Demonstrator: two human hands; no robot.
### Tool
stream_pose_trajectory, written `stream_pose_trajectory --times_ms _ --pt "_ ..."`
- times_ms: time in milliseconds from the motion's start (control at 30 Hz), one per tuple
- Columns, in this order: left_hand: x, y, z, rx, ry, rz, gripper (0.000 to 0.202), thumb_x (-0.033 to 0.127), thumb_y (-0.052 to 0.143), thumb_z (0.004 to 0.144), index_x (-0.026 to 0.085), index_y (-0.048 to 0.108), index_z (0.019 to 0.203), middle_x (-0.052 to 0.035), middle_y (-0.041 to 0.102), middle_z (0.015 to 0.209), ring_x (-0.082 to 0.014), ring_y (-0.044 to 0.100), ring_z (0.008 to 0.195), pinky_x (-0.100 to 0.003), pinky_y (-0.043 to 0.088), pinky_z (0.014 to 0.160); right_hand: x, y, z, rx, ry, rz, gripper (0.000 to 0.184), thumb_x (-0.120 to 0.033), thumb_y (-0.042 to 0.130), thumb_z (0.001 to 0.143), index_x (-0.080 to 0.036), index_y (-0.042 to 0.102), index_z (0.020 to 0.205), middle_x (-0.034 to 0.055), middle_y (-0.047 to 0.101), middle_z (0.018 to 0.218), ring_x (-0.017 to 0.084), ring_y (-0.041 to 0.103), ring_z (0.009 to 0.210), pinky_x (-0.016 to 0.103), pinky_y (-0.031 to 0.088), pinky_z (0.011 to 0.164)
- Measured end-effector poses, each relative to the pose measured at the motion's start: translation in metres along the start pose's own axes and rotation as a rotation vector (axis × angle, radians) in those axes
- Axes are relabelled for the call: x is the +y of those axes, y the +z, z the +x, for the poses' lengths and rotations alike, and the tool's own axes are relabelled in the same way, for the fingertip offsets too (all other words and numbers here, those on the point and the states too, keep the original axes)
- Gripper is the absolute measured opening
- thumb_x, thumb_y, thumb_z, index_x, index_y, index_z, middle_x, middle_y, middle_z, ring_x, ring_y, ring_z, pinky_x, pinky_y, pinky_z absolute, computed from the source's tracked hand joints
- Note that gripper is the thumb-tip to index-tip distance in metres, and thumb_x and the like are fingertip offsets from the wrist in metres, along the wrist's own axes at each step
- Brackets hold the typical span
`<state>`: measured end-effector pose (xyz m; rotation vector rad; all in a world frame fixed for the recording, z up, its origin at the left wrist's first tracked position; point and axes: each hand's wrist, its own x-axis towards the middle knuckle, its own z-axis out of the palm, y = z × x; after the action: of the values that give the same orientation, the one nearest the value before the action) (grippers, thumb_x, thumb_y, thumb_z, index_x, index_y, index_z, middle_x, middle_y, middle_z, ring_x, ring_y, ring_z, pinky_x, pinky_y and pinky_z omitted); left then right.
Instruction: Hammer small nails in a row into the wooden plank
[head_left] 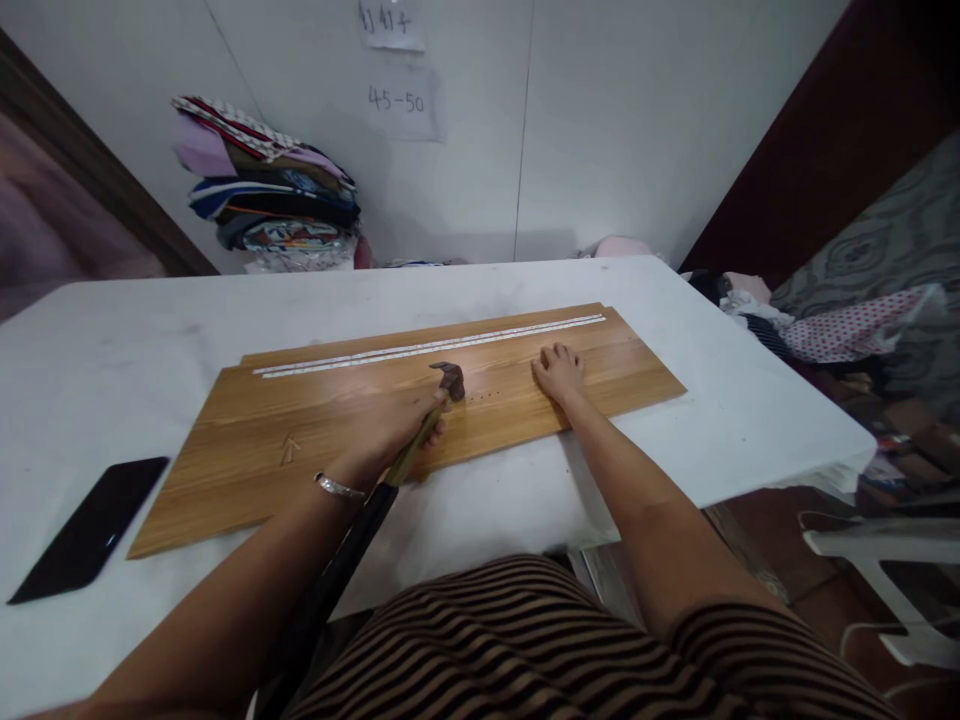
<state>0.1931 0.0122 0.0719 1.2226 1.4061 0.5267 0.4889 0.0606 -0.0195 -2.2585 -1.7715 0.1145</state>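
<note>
My left hand (414,415) is wrapped round the shaft of a claw hammer (452,381), close below its head. The hammer's long black grip runs back toward my body under the left forearm. Its head is over a wooden board (600,375) with a wood-grain face. A short row of small dark dots (485,395), nail heads or holes, lies just right of the hammer head. My right hand (559,373) rests on the board with fingers loosely spread, holding nothing. A few loose nails (290,450) lie on the board's left part.
Two thin white marked strips (427,350) lie along the board's far side. A black phone-like slab (90,525) is on the white table (510,510) at left. Folded fabrics (277,190) are stacked at the wall. A white plastic stool (892,560) stands at lower right.
</note>
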Motion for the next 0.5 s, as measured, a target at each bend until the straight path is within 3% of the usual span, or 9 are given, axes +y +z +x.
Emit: stream_pose_trajectory --times_ms 300,500 --pt "-0.0004 0.0009 0.0019 -0.007 -0.081 -0.041 0.032 0.047 0.051 0.09 0.017 0.063 0.089 -0.002 0.062 0.06 -0.0124 0.054 0.047 -0.023 0.044 0.046 -0.0004 -0.0007 -0.0016 0.021 -0.011 0.017 0.043 -0.042 0.039 0.101 -0.021 0.066 0.127 0.0164 0.057 0.145 0.031 0.043 0.137 0.05 0.029 0.113" --pt "-0.0036 -0.0011 0.004 -0.017 -0.056 -0.043 0.032 0.047 0.053 0.09 0.018 0.064 0.087 -0.002 0.062 0.06 -0.012 0.055 0.048 -0.022 0.044 0.046 -0.0017 -0.0027 -0.0019 0.001 0.0 0.018 0.043 -0.042 0.039 0.101 -0.021 0.066 0.127 0.0159 0.056 0.147 0.031 0.043 0.138 0.051 0.028 0.114"
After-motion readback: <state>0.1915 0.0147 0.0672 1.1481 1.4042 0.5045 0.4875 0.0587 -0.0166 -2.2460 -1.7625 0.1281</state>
